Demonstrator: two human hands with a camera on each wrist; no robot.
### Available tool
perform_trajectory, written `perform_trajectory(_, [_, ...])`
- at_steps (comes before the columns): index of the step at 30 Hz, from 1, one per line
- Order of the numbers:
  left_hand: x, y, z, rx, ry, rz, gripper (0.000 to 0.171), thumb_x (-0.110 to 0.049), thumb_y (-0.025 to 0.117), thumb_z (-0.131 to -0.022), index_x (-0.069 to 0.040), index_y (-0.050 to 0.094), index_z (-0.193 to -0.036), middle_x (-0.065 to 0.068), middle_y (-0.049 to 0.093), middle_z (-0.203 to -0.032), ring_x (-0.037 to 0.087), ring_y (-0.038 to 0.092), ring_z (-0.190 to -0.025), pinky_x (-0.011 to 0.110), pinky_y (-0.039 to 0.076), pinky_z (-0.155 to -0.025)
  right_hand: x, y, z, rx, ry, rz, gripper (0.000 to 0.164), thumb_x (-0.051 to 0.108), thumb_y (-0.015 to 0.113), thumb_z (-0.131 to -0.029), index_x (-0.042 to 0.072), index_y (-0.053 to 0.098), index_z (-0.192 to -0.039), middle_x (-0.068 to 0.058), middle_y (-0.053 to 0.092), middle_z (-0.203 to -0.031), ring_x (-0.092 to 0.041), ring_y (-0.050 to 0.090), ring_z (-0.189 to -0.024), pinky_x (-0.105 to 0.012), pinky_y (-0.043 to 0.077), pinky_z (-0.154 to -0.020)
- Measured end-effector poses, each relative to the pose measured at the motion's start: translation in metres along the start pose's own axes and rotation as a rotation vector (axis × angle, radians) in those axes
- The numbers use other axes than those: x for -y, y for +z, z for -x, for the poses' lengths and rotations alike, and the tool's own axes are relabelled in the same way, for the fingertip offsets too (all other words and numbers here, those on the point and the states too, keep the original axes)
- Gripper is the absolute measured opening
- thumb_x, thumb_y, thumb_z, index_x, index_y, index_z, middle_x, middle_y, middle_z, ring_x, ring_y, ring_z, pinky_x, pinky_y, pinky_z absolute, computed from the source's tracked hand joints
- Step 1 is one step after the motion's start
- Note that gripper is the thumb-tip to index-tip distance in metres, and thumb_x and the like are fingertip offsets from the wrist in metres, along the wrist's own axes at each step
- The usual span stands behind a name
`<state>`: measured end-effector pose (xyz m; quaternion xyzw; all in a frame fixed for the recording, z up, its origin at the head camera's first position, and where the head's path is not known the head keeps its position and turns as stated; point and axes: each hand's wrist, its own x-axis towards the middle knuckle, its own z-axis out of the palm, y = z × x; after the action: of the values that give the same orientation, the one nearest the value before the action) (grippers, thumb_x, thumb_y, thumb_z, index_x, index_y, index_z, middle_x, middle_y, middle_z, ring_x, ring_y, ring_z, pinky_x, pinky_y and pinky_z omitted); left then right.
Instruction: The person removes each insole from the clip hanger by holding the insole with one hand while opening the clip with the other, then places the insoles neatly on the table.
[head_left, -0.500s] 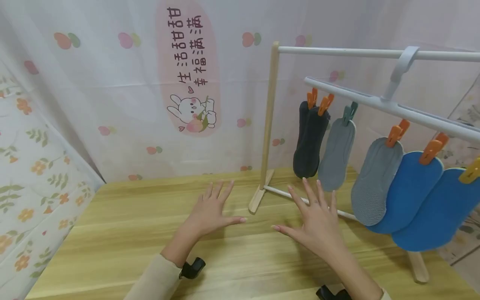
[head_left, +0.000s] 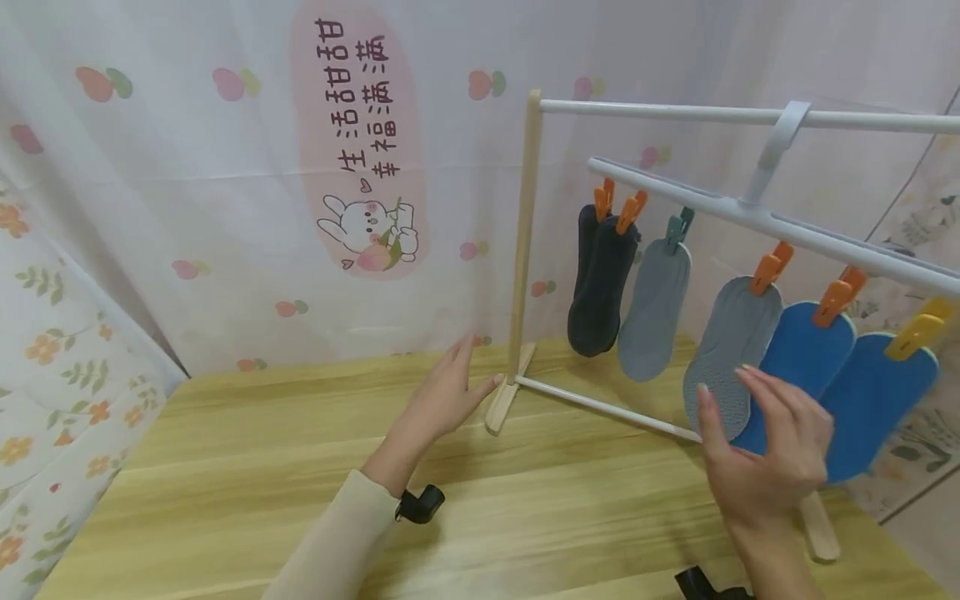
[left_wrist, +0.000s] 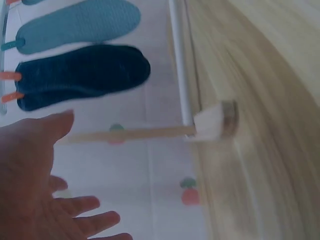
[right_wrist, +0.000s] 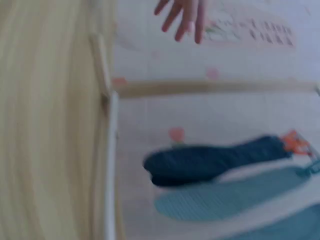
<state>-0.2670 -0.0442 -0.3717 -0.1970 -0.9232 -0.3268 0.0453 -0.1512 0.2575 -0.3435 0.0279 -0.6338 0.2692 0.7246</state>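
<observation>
Fingers extended, my left hand [head_left: 442, 396] hovers over the table beside the foot of a wooden post [head_left: 525, 242] and holds nothing. My right hand [head_left: 776, 446] is in front of the hanging insoles, its thumb and bent fingers apart with nothing between them. Behind it hang a textured grey insole [head_left: 723, 350] and two blue insoles [head_left: 873, 408], partly hidden by the hand. Further left are a second grey insole [head_left: 656, 308] and a dark pair [head_left: 603, 292]. Orange clips [head_left: 840, 296], a green clip [head_left: 678, 229] and a yellow clip [head_left: 918, 329] fasten them to a white hanger [head_left: 787, 229].
The hanger hooks over the white top rail [head_left: 675, 112] of a rack. A white lower rail [head_left: 607, 408] runs just above the wood-grain table [head_left: 300, 467]. Printed curtains [head_left: 202, 167] stand behind and to the left.
My right hand has moved right, to the front of the grey and blue insoles, and its fingers have bent. The left hand has shifted slightly right, toward the post, and turned. The head view has moved slightly.
</observation>
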Motion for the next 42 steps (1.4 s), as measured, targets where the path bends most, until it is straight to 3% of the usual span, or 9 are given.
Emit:
perform_trajectory(3, [-0.012, 0.005, -0.011, -0.029, -0.019, 0.053, 0.087, -0.053, 0.056, -0.100, -0.018, 0.009, -0.164, 0.013, 0.028, -0.167, 0.035, 0.034, -0.151, 0.055, 0.037, -0.119, -0.009, -0.007, -0.017, -0.129, 0.081, 0.064, 0.059, 0.053, 0.079, -0.082, -0.001, 0.074, -0.104, -0.017, 0.070, -0.108, -0.039, 0.060, -0.107, -0.040, 0.041, -0.106])
perform_trajectory(6, [-0.021, 0.010, -0.020, -0.081, -0.026, 0.112, 0.085, -0.051, 0.056, -0.101, -0.017, 0.012, -0.164, 0.016, 0.027, -0.167, 0.037, 0.035, -0.150, 0.055, 0.035, -0.119, -0.021, -0.016, -0.037, -0.171, 0.150, 0.114, 0.067, 0.057, 0.076, -0.082, -0.003, 0.067, -0.110, -0.004, 0.063, -0.121, -0.028, 0.055, -0.118, -0.038, 0.035, -0.112])
perform_trajectory(11, [-0.031, 0.019, -0.032, -0.187, 0.015, 0.221, 0.081, -0.047, 0.057, -0.101, -0.018, 0.014, -0.164, 0.013, 0.030, -0.166, 0.034, 0.038, -0.149, 0.054, 0.036, -0.119, -0.044, -0.030, -0.063, -0.132, 0.318, 0.189, 0.067, 0.040, 0.069, -0.091, -0.006, 0.048, -0.135, 0.004, 0.047, -0.145, -0.008, 0.041, -0.129, -0.029, 0.027, -0.116])
perform_trajectory(14, [-0.036, 0.023, -0.036, -0.202, 0.024, 0.280, 0.082, -0.048, 0.057, -0.101, -0.021, 0.012, -0.164, 0.007, 0.030, -0.167, 0.031, 0.040, -0.148, 0.054, 0.038, -0.118, -0.052, -0.036, -0.074, -0.087, 0.449, 0.215, 0.070, 0.042, 0.065, -0.095, -0.001, 0.040, -0.144, 0.005, 0.041, -0.151, -0.003, 0.038, -0.133, -0.021, 0.026, -0.115])
perform_trajectory(20, [-0.047, 0.026, -0.041, -0.199, 0.027, 0.346, 0.084, -0.047, 0.058, -0.100, -0.023, 0.009, -0.164, 0.005, 0.029, -0.167, 0.030, 0.039, -0.149, 0.055, 0.038, -0.117, -0.047, -0.038, -0.093, -0.058, 0.684, 0.066, 0.052, 0.032, 0.058, -0.103, 0.016, 0.041, -0.149, 0.009, 0.049, -0.148, -0.006, 0.042, -0.140, -0.014, 0.030, -0.116])
perform_trajectory(23, [-0.050, 0.028, -0.045, -0.200, 0.039, 0.374, 0.085, -0.046, 0.059, -0.100, -0.023, 0.009, -0.164, 0.005, 0.030, -0.166, 0.031, 0.040, -0.148, 0.057, 0.038, -0.117, -0.052, -0.040, -0.095, -0.027, 0.763, 0.028, 0.044, 0.029, 0.046, -0.108, 0.023, 0.038, -0.151, 0.013, 0.043, -0.151, -0.003, 0.033, -0.146, -0.013, 0.019, -0.121])
perform_trajectory(27, [-0.050, 0.031, -0.049, -0.200, 0.039, 0.409, 0.082, -0.045, 0.060, -0.099, -0.023, 0.014, -0.164, 0.006, 0.033, -0.164, 0.031, 0.041, -0.147, 0.060, 0.039, -0.115, -0.064, -0.040, -0.090, 0.081, 0.826, 0.081, 0.043, 0.032, 0.032, -0.111, 0.029, 0.035, -0.153, 0.015, 0.039, -0.154, -0.002, 0.028, -0.148, -0.012, 0.014, -0.122])
perform_trajectory(31, [-0.048, 0.033, -0.049, -0.211, 0.033, 0.445, 0.081, -0.041, 0.064, -0.098, -0.022, 0.019, -0.163, 0.007, 0.035, -0.163, 0.032, 0.041, -0.146, 0.064, 0.037, -0.114, -0.072, -0.034, -0.083, 0.141, 0.856, 0.128, 0.044, 0.035, 0.030, -0.110, 0.029, 0.037, -0.153, 0.012, 0.042, -0.153, -0.003, 0.033, -0.144, -0.016, 0.022, -0.120])
perform_trajectory(42, [-0.044, 0.042, -0.056, -0.164, 0.039, 0.513, 0.088, -0.044, 0.063, -0.096, -0.020, 0.013, -0.164, 0.010, 0.028, -0.167, 0.037, 0.036, -0.149, 0.060, 0.036, -0.117, -0.074, -0.023, -0.078, 0.048, 0.837, 0.008, 0.042, 0.030, 0.039, -0.109, 0.026, 0.043, -0.150, 0.009, 0.047, -0.145, -0.002, 0.041, -0.134, -0.009, 0.031, -0.105])
